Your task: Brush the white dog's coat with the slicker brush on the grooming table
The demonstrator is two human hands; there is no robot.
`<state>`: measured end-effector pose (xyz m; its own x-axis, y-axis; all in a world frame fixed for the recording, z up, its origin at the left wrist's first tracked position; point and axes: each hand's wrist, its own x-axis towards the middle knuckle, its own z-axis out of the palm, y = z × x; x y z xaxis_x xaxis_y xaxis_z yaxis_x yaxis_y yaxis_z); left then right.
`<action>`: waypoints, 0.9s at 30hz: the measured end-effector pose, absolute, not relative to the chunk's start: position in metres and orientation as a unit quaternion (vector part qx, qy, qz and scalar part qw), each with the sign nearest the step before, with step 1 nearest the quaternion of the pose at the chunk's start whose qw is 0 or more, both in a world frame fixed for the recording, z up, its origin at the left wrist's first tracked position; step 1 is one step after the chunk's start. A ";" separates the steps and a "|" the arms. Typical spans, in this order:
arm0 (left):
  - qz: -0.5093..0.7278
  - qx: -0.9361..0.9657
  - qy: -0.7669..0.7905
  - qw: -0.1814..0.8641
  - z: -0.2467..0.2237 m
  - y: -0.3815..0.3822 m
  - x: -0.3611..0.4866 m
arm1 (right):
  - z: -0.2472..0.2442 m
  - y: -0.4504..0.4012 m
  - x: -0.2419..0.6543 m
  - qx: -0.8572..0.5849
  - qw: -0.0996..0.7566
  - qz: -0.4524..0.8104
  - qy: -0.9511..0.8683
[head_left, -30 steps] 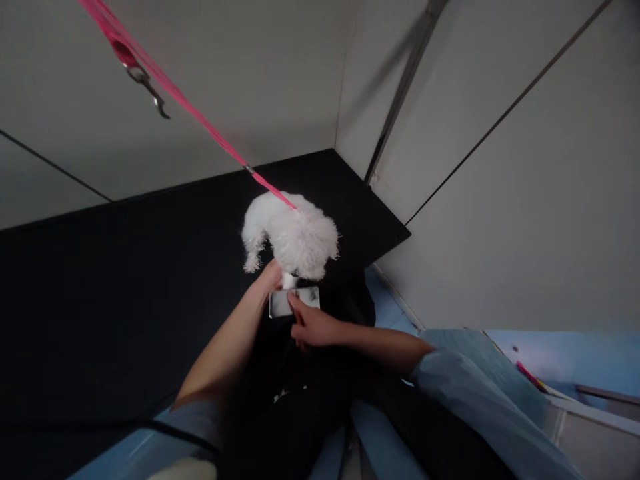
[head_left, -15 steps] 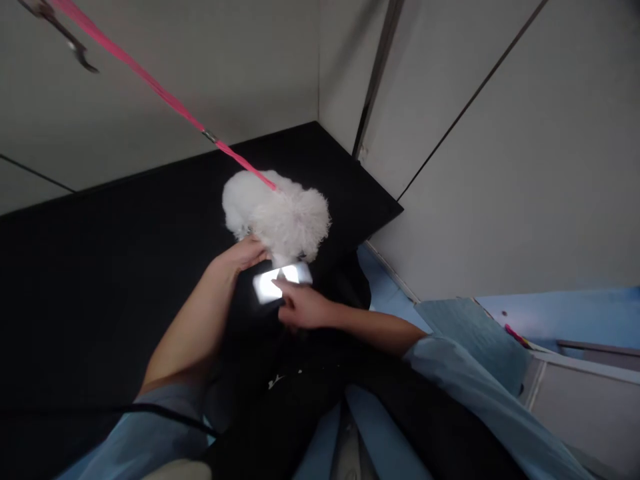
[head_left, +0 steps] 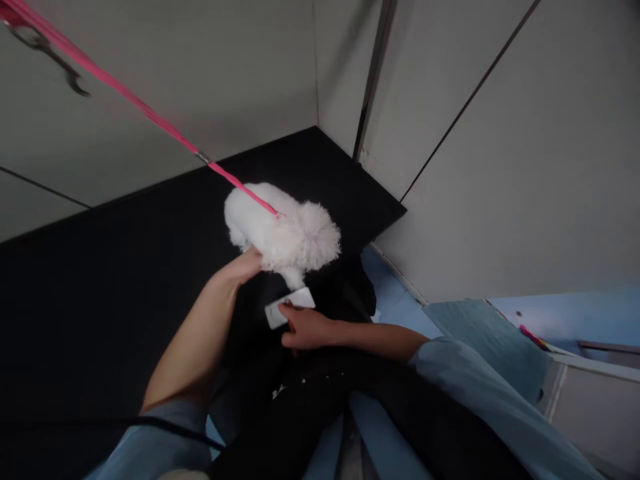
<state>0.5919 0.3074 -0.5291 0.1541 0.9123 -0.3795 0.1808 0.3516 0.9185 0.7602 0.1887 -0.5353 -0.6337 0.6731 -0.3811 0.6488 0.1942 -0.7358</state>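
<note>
A fluffy white dog (head_left: 265,220) stands on a black table (head_left: 125,293), with a pink loop leash (head_left: 150,113) running from its neck to the upper left. My left hand (head_left: 246,265) is against the underside of the dog's chest, its fingertips hidden in or behind the fur. Below the dog's extended front leg lies a flat white rectangular object (head_left: 291,307), like a phone. My right hand (head_left: 306,327) is at that object, index finger over its face and the other fingers curled; whether it grips the object is unclear.
A metal hook (head_left: 65,70) hangs at the upper left before a grey wall (head_left: 200,67). Grey panels (head_left: 500,167) stand at the right. A black cable (head_left: 170,427) crosses my left sleeve. Blue floor and a teal board (head_left: 495,340) show at the lower right.
The flat object's bright glow has gone and its face now looks pale. Dog, leash and both hands sit slightly lower in view. The dog's head has shifted right.
</note>
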 end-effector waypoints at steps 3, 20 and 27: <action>0.282 0.459 0.572 0.619 -0.526 0.307 0.590 | -0.539 0.192 0.759 -0.486 0.055 0.414 -0.767; 0.329 0.402 0.576 0.631 -0.538 0.300 0.595 | -0.543 0.186 0.775 -0.434 0.102 0.534 -0.718; 0.412 0.288 0.579 0.642 -0.550 0.280 0.600 | -0.544 0.177 0.784 -0.296 0.006 0.731 -0.615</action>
<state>0.5997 0.2799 -0.5504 -0.0084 0.8626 -0.5058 -0.1950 0.4947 0.8469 0.7843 0.1770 -0.5438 -0.8253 0.3728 -0.4243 0.3545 -0.2430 -0.9029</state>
